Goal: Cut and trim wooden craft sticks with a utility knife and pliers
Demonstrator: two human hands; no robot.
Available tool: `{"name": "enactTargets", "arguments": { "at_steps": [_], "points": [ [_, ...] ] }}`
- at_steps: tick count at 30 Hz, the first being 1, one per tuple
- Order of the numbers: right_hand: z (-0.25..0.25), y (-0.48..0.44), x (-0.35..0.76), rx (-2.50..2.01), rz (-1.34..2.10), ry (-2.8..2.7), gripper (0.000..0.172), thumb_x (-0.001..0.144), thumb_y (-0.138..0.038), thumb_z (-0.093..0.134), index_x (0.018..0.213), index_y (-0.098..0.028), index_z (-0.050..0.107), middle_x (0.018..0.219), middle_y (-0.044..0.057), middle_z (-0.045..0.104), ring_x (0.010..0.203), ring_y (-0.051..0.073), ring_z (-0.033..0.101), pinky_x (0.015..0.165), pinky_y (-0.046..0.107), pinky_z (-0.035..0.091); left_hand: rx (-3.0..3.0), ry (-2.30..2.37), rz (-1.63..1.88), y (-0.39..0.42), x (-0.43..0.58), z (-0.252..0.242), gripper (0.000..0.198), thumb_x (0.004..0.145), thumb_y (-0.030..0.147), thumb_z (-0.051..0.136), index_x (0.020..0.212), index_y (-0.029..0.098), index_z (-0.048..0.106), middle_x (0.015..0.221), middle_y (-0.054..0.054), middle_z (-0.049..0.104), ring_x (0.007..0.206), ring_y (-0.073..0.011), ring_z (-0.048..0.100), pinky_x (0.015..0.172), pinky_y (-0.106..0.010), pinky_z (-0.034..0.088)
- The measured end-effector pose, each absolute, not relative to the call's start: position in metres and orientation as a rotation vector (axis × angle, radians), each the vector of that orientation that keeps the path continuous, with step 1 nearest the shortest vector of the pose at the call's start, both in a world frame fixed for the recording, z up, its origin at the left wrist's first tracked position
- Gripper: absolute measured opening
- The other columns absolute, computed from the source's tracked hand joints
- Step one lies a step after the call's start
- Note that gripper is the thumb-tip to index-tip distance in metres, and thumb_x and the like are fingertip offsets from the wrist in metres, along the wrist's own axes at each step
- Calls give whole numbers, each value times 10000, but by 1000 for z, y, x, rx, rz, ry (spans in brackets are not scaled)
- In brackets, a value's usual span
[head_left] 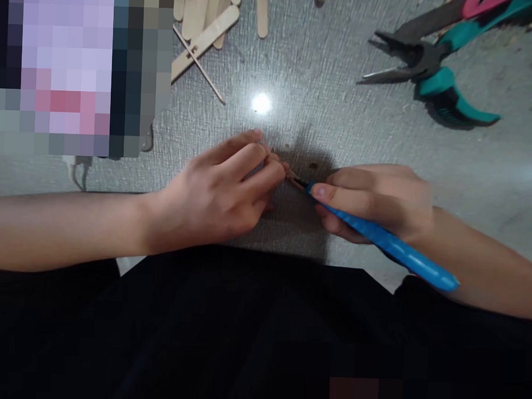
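Note:
Fingers curled and pinched together, my left hand point(231, 186) holds something small and wood-coloured. That piece is mostly hidden by the fingertips, and its shape cannot be made out. My right hand point(371, 197) is wrapped round a blue craft knife point(390, 244), thumb pressed along the top near its front end. The knife's dark, narrow tip points left and meets the left fingertips, at or very near the held piece. Its handle runs back under the right wrist. Both hands are low over the grey textured table point(321, 108).
Several wooden craft sticks point(206, 17) lie at the top, with a notched stick point(210, 37) and a thin wooden stick point(207, 81) crossing it. Teal-handled pliers point(428, 57) lie open at upper right beside a pink-handled tool point(442, 19). A blurred-out patch covers the upper left.

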State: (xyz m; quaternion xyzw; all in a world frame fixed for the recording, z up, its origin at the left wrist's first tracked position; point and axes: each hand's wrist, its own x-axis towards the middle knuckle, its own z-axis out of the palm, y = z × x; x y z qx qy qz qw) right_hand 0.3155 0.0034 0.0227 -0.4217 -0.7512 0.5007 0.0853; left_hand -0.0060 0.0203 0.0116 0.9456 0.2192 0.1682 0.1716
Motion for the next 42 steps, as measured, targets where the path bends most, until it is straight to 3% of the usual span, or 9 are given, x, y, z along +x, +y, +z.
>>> {"name": "enactTargets", "arguments": {
  "at_steps": [4,7,14,20,23,28,34,39,42],
  "points": [
    [23,0,321,-1127,1368,-2434,286,1215,-432,583,1108,-342,832,921,14,825,767,201,725,694,348,546,2667,594,410,22,-8,13,238,1173,212,567,1305,156,757,1273,-86,804,1249,-314,841,1007,-487,766],
    [25,-2,322,-1110,1310,-2437,231,1207,-392,600,1168,-347,824,960,17,837,803,204,731,714,352,540,2518,643,392,22,-10,13,304,1188,210,526,1418,168,720,1316,-77,799,1311,-310,824,1075,-487,733],
    [31,0,309,-1274,1608,-2218,568,1240,-607,548,806,-283,718,774,22,768,676,186,699,685,339,596,2577,642,195,26,-8,26,305,1200,217,533,1418,164,739,1363,-76,836,1343,-283,808,1099,-429,713],
    [35,1,305,-1344,1660,-2132,630,1232,-650,570,737,-281,695,746,13,767,637,176,687,686,334,605,2394,735,185,26,-5,29,318,1216,247,489,1382,192,755,1315,-36,848,1335,-255,819,1103,-410,710],
    [36,-1,305,-1350,1643,-2131,627,1236,-631,567,729,-288,703,730,14,770,629,184,693,682,341,614,2577,683,245,26,-6,25,285,1212,236,525,1388,200,746,1288,-32,853,1297,-251,831,1044,-391,721],
    [39,-6,305,-1379,1559,-2138,575,1235,-541,603,725,-288,683,729,-2,762,636,179,699,716,341,636,2963,520,458,25,-9,20,268,1189,258,635,1312,56,761,1178,-89,859,1135,-280,849,876,-385,727],
    [35,-8,308,-1267,1575,-2235,430,1234,-403,586,871,-303,794,801,-5,796,695,184,735,747,343,622,2691,579,398,23,-11,13,269,1206,265,591,1420,169,723,1342,-83,807,1276,-281,780,951,-422,667],
    [31,-13,309,-1298,1455,-2260,461,1227,-383,611,798,-285,751,781,5,753,685,182,704,741,338,592,2889,619,640,27,-5,7,375,1180,462,684,1276,111,776,1030,-94,785,931,-272,730,745,-427,572],
    [26,-15,309,-1152,1252,-2364,320,1196,-371,645,929,-276,794,819,15,751,694,181,650,676,339,519,2866,563,660,29,-4,7,264,1171,405,694,1057,184,783,890,-56,715,819,-236,654,663,-407,490]
  ]
}}
